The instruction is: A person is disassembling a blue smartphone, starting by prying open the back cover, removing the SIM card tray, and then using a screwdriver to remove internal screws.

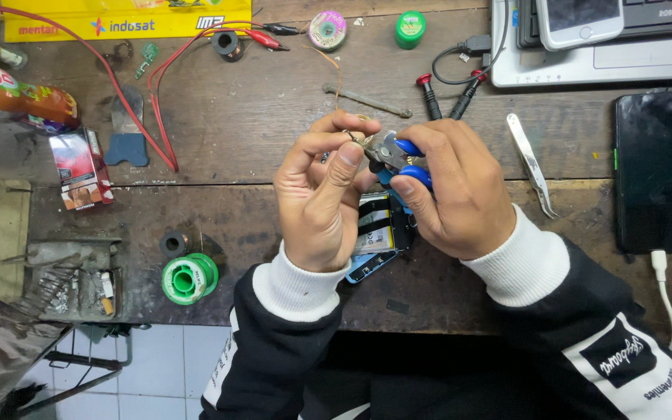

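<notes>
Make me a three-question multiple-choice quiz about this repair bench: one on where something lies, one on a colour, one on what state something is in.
1. Where does the green spool of solder wire lie?
A. on the laptop
B. on the wooden bench, to the left of the left hand
C. on the dark phone

2. What colour are the handles of the small metal cutters in the right hand?
A. blue
B. yellow
C. white

3. What state is the opened phone with its battery showing in?
A. lifted up in both hands
B. closed, with its back cover on
C. lying flat on the bench under the hands

Answers:
1 B: the spool sits on the worn bench, left of the left hand.
2 A: blue grips show between the right fingers.
3 C: its insides show below both hands.
</notes>
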